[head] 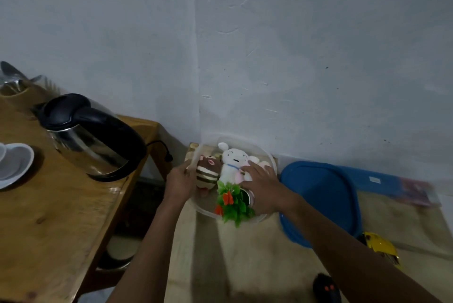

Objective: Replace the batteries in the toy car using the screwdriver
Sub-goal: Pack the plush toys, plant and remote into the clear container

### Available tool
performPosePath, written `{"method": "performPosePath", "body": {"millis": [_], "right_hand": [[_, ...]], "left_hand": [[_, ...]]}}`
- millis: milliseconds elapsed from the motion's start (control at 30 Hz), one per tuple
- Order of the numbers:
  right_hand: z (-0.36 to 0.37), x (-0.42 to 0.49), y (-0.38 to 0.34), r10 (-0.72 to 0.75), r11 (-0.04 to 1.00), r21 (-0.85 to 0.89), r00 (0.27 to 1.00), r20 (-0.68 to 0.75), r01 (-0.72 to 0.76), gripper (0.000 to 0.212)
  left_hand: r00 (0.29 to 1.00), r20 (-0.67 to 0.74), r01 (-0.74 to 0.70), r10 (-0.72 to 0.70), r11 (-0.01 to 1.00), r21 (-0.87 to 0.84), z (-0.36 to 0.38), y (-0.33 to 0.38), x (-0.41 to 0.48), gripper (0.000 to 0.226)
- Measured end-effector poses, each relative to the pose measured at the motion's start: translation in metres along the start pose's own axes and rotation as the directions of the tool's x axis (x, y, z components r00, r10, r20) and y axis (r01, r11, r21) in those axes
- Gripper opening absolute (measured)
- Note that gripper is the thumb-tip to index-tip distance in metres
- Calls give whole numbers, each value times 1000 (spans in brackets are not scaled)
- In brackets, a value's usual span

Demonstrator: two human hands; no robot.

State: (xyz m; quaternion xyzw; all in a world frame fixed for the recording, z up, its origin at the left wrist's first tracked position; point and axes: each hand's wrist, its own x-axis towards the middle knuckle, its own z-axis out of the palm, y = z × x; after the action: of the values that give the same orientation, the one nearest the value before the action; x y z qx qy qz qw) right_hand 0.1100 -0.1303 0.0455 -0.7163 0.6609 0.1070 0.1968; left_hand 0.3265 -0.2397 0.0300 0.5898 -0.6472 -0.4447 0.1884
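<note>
Gripping the left rim of the clear plastic tub [207,212] with the left hand [180,179], fingers curling over the edge. Pressing the right hand [262,180], fingers spread wide, onto the pink plush toy [257,161] beside the white plush dog [235,163]. Leaving the yellow toy car [381,246] lying on the beige surface at lower right, partly hidden behind the right forearm, near the blue lid [323,192].

The single head-worn view looks forward and down, close over a clear tub [207,212] beside the wall [294,57].
</note>
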Motion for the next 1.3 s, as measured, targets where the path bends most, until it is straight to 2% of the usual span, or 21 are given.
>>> {"method": "performPosePath", "body": {"millis": [100,200,267,300,367,400,500,567,600,667,767,867,967,1033,1100,1167,1233,1300], "right_hand": [[2,-3,-3,44,997,-55,997,-61,-48,52],[0,-7,-7,46,999,13,988,-145,-45,54],[-4,-13,-7,55,989,142,993,-105,-40,51],[-5,-15,-7,79,963,262,995,-56,-62,50],[-9,-21,-11,128,842,523,991,45,-133,47],[-9,-24,-16,130,798,582,988,84,-155,45],[-1,-29,-33,98,860,490,988,117,-143,41],[8,-35,-38,177,845,518,983,-37,-133,35],[12,-40,-40,260,795,593,954,-147,-125,32],[22,-53,-37,460,683,722,833,-306,-112,28],[42,-77,-26,667,644,737,621,-413,-202,24],[52,-102,-20,728,640,741,469,-500,-202,23],[50,-123,-16,731,649,744,400,-552,-159,25],[53,-138,-10,772,602,757,426,-472,-253,37],[62,-158,-5,829,487,752,506,-238,-444,59],[75,-179,-4,846,360,686,532,47,-632,80],[90,-197,-6,834,224,611,474,283,-759,96],[110,-206,-6,819,135,525,393,417,-840,105]], "left_hand": [[1000,-25,4,-5,1000,-8,9,-5,-4,35],[999,-44,7,-9,999,-32,12,-5,-7,39],[999,-47,-19,17,998,-55,14,-7,-9,40],[998,-58,-37,32,997,-71,15,-7,-10,40],[996,-79,-58,50,993,-104,16,-7,-14,39],[995,-88,-62,52,991,-115,17,-7,-15,39],[994,-107,-40,24,988,-151,20,-10,-17,40],[994,-110,-24,6,985,-168,22,-13,-15,41],[994,-113,-24,5,985,-170,23,-13,-14,41],[992,-124,-16,-6,985,-173,25,-14,-11,40],[990,-133,16,-44,978,-209,27,-14,-7,40],[988,-121,63,-98,963,-261,29,-13,-5,40],[980,-129,103,-150,943,-315,32,-9,-6,40],[972,-142,127,-189,924,-360,36,-6,-8,40],[964,-155,142,-217,908,-394,39,-6,-10,40],[958,-164,150,-235,898,-414,42,-5,-12,40],[953,-175,155,-249,892,-424,45,-3,-13,40],[948,-173,169,-266,884,-435,46,-2,-14,39]]}}
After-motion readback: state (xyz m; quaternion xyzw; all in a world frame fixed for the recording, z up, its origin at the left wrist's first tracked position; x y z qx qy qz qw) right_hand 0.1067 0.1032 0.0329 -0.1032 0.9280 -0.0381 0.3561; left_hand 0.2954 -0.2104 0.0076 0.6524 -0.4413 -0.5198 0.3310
